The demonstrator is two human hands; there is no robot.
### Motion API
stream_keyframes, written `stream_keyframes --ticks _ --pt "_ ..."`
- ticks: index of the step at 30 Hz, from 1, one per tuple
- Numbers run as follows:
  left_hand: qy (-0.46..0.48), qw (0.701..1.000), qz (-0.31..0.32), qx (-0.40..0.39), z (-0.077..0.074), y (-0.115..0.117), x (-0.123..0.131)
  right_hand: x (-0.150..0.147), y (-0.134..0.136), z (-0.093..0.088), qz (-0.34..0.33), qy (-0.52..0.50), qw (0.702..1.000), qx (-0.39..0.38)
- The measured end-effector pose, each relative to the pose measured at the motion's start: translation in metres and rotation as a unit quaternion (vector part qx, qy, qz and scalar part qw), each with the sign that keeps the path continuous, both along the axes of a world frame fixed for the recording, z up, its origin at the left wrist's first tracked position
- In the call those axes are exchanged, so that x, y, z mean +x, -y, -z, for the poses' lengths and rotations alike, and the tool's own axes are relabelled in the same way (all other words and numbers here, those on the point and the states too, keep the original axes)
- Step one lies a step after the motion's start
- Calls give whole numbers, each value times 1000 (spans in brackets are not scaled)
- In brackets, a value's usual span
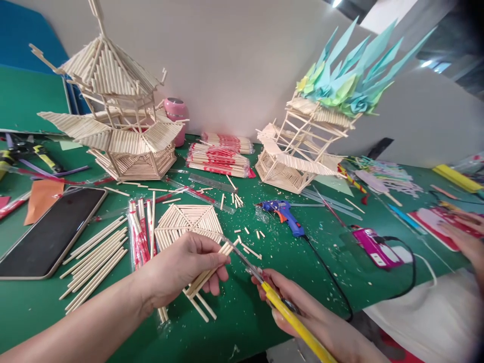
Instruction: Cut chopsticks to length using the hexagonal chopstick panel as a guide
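Head view, hands:
Left hand (pixel 181 267): closed on a small bundle of wooden sticks (pixel 206 275), thumb on top and fingers curled beneath; the stick ends jut out to the right, just above the counter (pixel 242 312).
Right hand (pixel 302 312): wrapped round the yellow handles of the scissors (pixel 272 295); the blades are parted and reach up-left to the stick ends (whether the metal touches the wood cannot be told).
Sticks under the hands: a few loose ones lie on the counter below the left hand, beside a flat fan-shaped stick panel (pixel 189 224).

Head view, packs and their contents:
Clear wrappers (pixel 139 234): several red-printed sleeves left of the panel, each with chopsticks inside.
Chopstick packs (pixel 217 159): stacked bundles in red-and-white wrappers at the back of the counter, near the wall.
Pink jar (pixel 177 118): lidded, behind the left model; contents hidden.

Head view, the rest:
Stick pagoda (pixel 113 121): two-tiered, rear left.
Stick house (pixel 298 151): rear right, topped with green and blue paper spikes (pixel 351 75).
Glue gun (pixel 283 214): blue, lying on its side mid-counter, black cord trailing right.
Loose sticks (pixel 94 262): a spread row beside the phone (pixel 49 234), which lies screen-up.
Another person's hand (pixel 467 237): at the right edge, resting near pink paper.
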State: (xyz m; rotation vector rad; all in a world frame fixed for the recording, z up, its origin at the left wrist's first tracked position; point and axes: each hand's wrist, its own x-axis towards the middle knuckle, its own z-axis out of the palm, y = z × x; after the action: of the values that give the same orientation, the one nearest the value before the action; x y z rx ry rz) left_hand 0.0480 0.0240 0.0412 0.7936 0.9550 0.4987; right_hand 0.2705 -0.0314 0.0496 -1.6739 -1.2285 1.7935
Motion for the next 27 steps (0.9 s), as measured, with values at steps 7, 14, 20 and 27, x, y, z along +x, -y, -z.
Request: stream_keyframes --ticks 7,14,20,27 --pt "-7 1000 5 -3 -3 -4 0 5 -1 6 -10 -7 999 -31" --pt "-5 1000 24 -2 -2 -6 -1 4 -4 2 -40 -9 998 -56" --pt "-4 1000 23 -3 -3 -5 0 7 -4 5 -17 -10 997 -77" --pt "-6 1000 23 -2 -3 -7 1 6 -4 3 -14 -15 997 -79"
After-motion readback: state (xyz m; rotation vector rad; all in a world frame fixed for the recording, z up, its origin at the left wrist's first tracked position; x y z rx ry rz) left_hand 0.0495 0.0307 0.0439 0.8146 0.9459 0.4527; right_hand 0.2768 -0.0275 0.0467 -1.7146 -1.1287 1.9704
